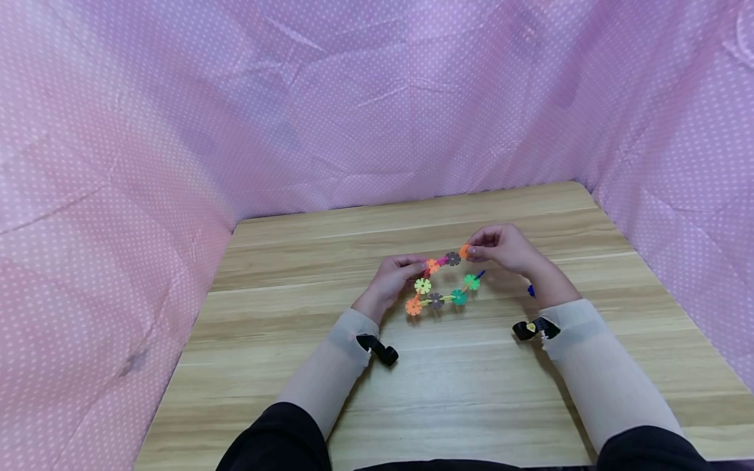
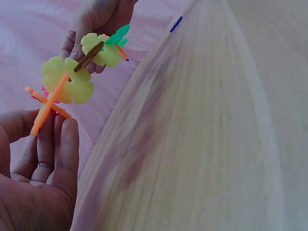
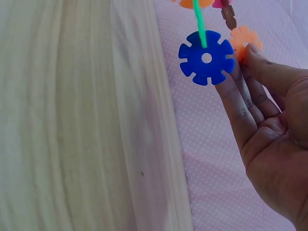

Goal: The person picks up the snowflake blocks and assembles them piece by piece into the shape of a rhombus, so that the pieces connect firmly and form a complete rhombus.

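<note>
A chain of notched plastic snowflake discs hangs between the two hands above the table, bent into an open loop. My left hand (image 1: 391, 280) pinches the chain near an orange disc (image 1: 432, 266) at its upper left. With thumb and fingers, my right hand (image 1: 508, 250) pinches the orange disc (image 3: 246, 39) at the upper end. Lower down run a yellow disc (image 1: 423, 286), another orange one (image 1: 413, 307), a purple-brown one (image 1: 436, 301) and green discs (image 1: 459, 297). The other end carries a blue disc (image 3: 192, 63), slotted onto a green one and apart from the right hand's disc.
A loose blue disc (image 1: 531, 290) lies on the wooden table (image 1: 459, 405), partly hidden by the right wrist. Pink dotted cloth (image 1: 377, 98) stands behind and beside the table. Black straps with small devices (image 1: 379, 351) sit on both wrists.
</note>
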`<state>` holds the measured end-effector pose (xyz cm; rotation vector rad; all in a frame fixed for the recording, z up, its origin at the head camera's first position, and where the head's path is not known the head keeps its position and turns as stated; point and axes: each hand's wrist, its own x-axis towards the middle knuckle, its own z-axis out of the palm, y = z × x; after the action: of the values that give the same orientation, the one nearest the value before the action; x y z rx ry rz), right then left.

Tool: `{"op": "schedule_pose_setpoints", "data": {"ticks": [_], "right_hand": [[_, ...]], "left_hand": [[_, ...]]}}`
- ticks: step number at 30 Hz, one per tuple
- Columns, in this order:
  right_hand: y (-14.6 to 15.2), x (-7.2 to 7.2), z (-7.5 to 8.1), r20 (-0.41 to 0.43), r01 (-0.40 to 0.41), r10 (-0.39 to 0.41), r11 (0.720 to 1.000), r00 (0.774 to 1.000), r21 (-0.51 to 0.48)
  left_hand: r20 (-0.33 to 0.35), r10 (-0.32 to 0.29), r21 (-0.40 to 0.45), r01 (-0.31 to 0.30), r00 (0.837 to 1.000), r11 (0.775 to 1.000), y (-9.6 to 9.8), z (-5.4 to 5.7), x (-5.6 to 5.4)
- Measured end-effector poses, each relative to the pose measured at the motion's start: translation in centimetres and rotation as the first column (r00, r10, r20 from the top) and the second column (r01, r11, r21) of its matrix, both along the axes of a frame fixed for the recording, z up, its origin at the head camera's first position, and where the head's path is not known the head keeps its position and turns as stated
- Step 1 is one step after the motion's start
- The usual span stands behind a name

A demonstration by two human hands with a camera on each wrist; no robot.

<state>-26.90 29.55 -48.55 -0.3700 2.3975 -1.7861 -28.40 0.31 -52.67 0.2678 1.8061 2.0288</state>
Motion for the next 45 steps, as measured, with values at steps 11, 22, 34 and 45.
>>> {"op": "schedule_pose_setpoints", "data": {"ticks": [11,22,34,45], "right_hand": [[-0.5,0.0,0.1,0.0,0.036,-0.036,0.998,0.999,0.057],[-2.5,0.3,-0.1,-0.116,0.168,-0.153,0.977,0.981,0.135],[-3.3,0.3,-0.6,-0.101,0.151,-0.144,0.986,0.984,0.073],[-4.2,0.5,-0.7,-0.195,0.194,-0.164,0.97,0.967,0.144]], "left_hand": [[0.032,0.006,-0.019,-0.006,0.999,1.0,-0.2,0.1,-0.1],[0.062,0.016,0.026,-0.018,0.998,0.999,-0.1,0.0,0.0],[0.076,0.086,0.016,-0.088,0.993,0.996,0.2,0.2,0.2],[0.111,0.098,-0.008,-0.098,0.989,0.995,0.1,0.2,0.4]]}}
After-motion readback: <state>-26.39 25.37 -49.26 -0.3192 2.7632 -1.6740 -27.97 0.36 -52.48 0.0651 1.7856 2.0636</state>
